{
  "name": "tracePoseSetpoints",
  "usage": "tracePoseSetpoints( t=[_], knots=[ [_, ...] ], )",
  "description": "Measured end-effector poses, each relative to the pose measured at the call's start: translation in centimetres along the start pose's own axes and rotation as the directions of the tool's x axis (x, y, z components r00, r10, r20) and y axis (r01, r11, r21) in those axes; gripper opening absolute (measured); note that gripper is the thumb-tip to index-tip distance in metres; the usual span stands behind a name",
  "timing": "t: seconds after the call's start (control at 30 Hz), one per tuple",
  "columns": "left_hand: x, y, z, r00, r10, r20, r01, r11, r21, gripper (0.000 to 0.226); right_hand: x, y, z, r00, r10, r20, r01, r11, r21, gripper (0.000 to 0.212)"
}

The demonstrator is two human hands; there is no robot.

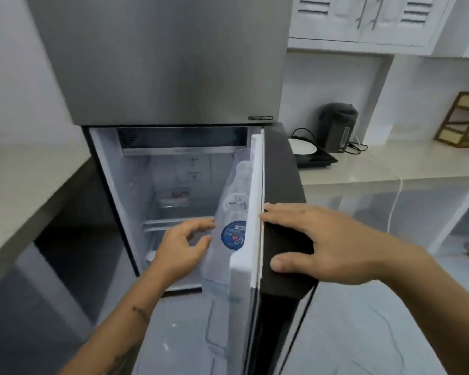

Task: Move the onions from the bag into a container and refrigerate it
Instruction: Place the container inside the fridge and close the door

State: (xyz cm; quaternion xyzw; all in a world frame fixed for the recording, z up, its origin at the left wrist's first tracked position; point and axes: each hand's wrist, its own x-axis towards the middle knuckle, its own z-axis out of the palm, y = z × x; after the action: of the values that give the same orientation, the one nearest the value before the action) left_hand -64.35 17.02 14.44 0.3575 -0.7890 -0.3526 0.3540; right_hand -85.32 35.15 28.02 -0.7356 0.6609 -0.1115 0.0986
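Observation:
A steel fridge [157, 58] stands ahead with its lower door [282, 212] swung open toward me, edge-on. My right hand [322, 244] grips that door's outer edge, fingers over the white seal. My left hand [184, 244] reaches into the lower compartment in front of the shelves [173, 223], fingers apart and holding nothing. A clear water bottle with a blue label [234, 234] sits in the door rack beside my left hand. No onions, bag or container show in this view.
A pale counter [390, 163] runs to the right with a black kettle [336, 125], a white plate [302, 146] on a black hob, and a wooden rack [463, 120]. White cabinets hang above. A grey counter [25, 190] lies to the left.

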Motion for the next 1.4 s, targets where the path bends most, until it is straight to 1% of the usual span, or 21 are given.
tracePoseSetpoints(
  t=[0.07, 0.13, 0.23, 0.33, 0.43, 0.5, 0.63, 0.77, 0.83, 0.93, 1.03, 1.13, 1.3, 1.4],
  knots=[
    [-0.1, -1.0, -3.1, 0.997, -0.014, -0.070, 0.015, 1.000, 0.023, 0.035, 2.5, -1.6, 1.4, 0.998, -0.068, -0.010, 0.069, 0.997, 0.024, 0.080],
    [-0.7, -2.4, -6.2, 0.985, -0.031, -0.168, 0.036, 0.999, 0.027, 0.043, 5.2, -3.5, 3.5, 0.990, -0.133, -0.055, 0.136, 0.990, 0.049, 0.078],
    [-2.1, -4.7, -10.6, 0.960, -0.055, -0.276, 0.070, 0.997, 0.045, 0.045, 9.6, -6.6, 6.8, 0.957, -0.212, -0.196, 0.223, 0.974, 0.031, 0.067],
    [-3.6, -7.1, -14.5, 0.924, -0.063, -0.377, 0.083, 0.996, 0.038, 0.047, 14.1, -9.5, 8.9, 0.936, -0.236, -0.260, 0.256, 0.966, 0.044, 0.065],
    [-4.7, -9.3, -17.6, 0.893, -0.081, -0.442, 0.093, 0.996, 0.006, 0.051, 18.4, -11.4, 10.5, 0.928, -0.262, -0.266, 0.278, 0.960, 0.024, 0.060],
    [-4.9, -10.5, -19.1, 0.877, -0.107, -0.469, 0.115, 0.993, -0.011, 0.054, 21.1, -12.6, 11.5, 0.924, -0.273, -0.270, 0.277, 0.961, -0.024, 0.061],
    [-3.9, -12.6, -20.5, 0.874, -0.169, -0.456, 0.169, 0.985, -0.040, 0.055, 26.4, -14.8, 12.5, 0.930, -0.256, -0.264, 0.231, 0.966, -0.119, 0.072],
    [-0.8, -13.6, -20.8, 0.896, -0.229, -0.381, 0.209, 0.973, -0.094, 0.044, 31.2, -16.6, 12.5, 0.934, -0.226, -0.276, 0.171, 0.962, -0.211, 0.075],
    [1.2, -14.0, -21.1, 0.900, -0.252, -0.355, 0.218, 0.967, -0.133, 0.045, 33.2, -17.3, 12.4, 0.931, -0.217, -0.292, 0.153, 0.962, -0.228, 0.073],
    [4.1, -14.9, -21.7, 0.879, -0.299, -0.372, 0.270, 0.954, -0.130, 0.050, 35.9, -17.4, 12.2, 0.926, -0.201, -0.319, 0.143, 0.970, -0.198, 0.069],
    [6.5, -16.3, -22.0, 0.857, -0.305, -0.416, 0.308, 0.950, -0.061, 0.043, 38.3, -16.7, 12.3, 0.909, -0.242, -0.339, 0.192, 0.966, -0.176, 0.062],
    [8.7, -17.8, -22.4, 0.848, -0.293, -0.441, 0.307, 0.951, -0.041, 0.039, 40.4, -15.6, 12.6, 0.887, -0.300, -0.352, 0.263, 0.953, -0.149, 0.061],
    [13.6, -20.6, -24.0, 0.835, -0.306, -0.457, 0.330, 0.944, -0.028, 0.033, 45.5, -13.2, 13.5, 0.860, -0.387, -0.333, 0.355, 0.922, -0.156, 0.070],
    [17.4, -22.1, -25.4, 0.829, -0.348, -0.437, 0.367, 0.929, -0.043, 0.032, 49.0, -12.1, 13.3, 0.839, -0.451, -0.303, 0.404, 0.891, -0.208, 0.074]
  ],
)
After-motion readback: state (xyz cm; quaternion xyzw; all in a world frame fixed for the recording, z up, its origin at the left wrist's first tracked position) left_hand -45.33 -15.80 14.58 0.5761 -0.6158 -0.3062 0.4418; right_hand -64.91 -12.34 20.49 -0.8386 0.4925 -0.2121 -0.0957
